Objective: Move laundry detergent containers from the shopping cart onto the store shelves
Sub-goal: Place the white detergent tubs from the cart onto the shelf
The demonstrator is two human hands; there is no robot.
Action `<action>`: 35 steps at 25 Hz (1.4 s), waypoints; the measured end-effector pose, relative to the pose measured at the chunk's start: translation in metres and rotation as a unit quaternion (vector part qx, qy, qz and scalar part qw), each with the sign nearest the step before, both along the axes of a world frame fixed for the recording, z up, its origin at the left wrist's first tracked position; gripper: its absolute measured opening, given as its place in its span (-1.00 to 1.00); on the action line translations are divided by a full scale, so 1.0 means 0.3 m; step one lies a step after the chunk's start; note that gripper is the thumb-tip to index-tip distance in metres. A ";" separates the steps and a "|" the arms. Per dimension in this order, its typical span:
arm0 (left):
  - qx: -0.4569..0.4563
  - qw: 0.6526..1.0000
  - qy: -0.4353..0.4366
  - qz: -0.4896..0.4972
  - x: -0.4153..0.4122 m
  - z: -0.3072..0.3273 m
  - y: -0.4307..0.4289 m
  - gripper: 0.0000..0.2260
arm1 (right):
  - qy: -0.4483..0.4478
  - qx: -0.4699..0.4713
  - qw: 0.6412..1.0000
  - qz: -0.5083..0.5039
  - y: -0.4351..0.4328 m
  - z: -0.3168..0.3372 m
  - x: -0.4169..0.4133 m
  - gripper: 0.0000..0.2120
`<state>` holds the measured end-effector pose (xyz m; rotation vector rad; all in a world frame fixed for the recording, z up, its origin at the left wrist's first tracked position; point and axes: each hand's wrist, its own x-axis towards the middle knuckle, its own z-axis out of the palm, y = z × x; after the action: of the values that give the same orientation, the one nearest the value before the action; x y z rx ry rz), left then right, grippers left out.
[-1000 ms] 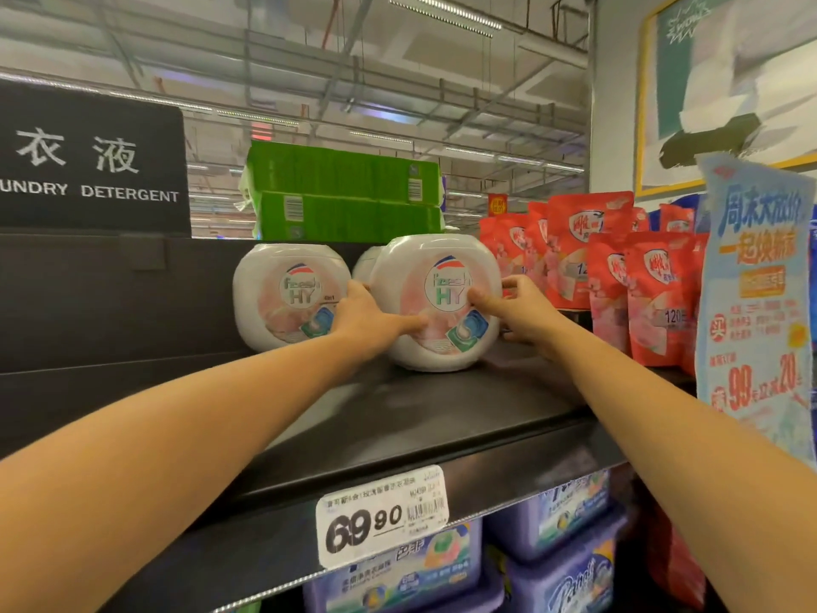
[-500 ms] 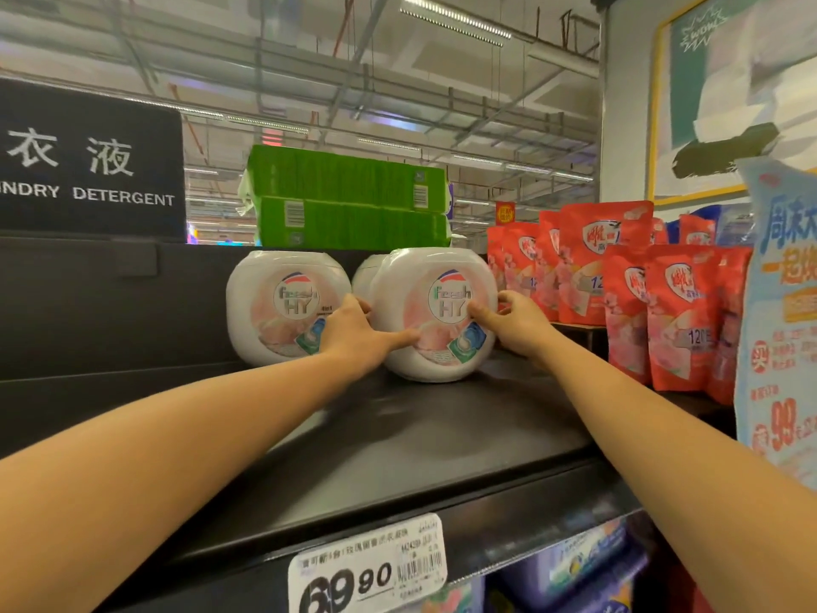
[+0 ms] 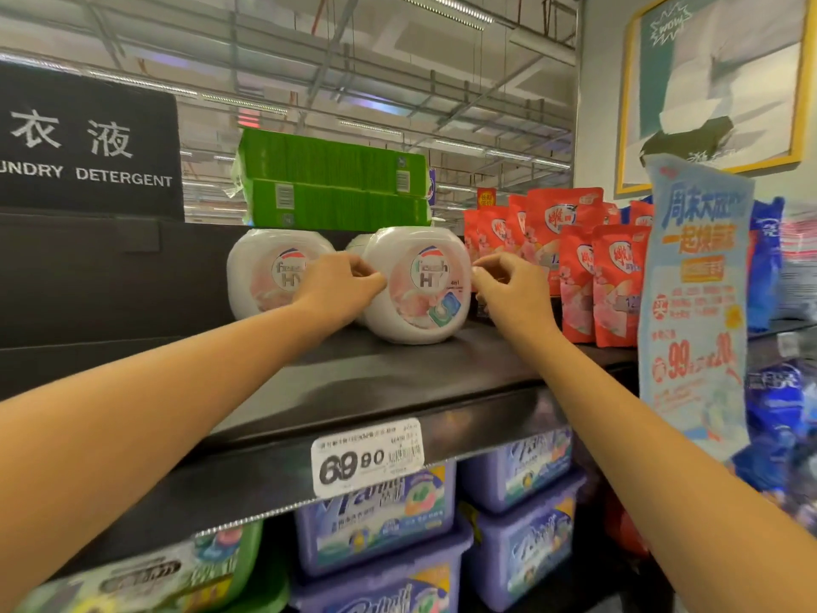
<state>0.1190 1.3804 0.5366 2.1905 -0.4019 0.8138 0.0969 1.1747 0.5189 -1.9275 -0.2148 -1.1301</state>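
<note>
On the black shelf (image 3: pixel 398 378), my left grip (image 3: pixel 340 285) and right grip (image 3: pixel 508 294) are coming off the round white plastic detergent tub (image 3: pixel 424 298), loosely curled, empty, leaving it stocked.

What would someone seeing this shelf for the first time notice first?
Two bare arms reach in from below, the left hand and right hand flanking a white tub on the shelf; whether they touch it is unclear. A second tub stands to its left, red pouches to its right. Then the black sign at upper left and the price tag on the shelf's front edge.
</note>
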 end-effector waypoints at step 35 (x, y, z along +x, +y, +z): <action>-0.264 0.785 0.521 -0.206 -0.970 -1.439 -1.062 -0.87 | 0.415 0.253 0.869 -0.098 -1.094 -1.318 -1.134 -0.91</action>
<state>-0.1720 1.0619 0.1050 1.5935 -0.0454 -0.5232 -0.2434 0.8464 0.1235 -1.7868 0.6963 -0.3236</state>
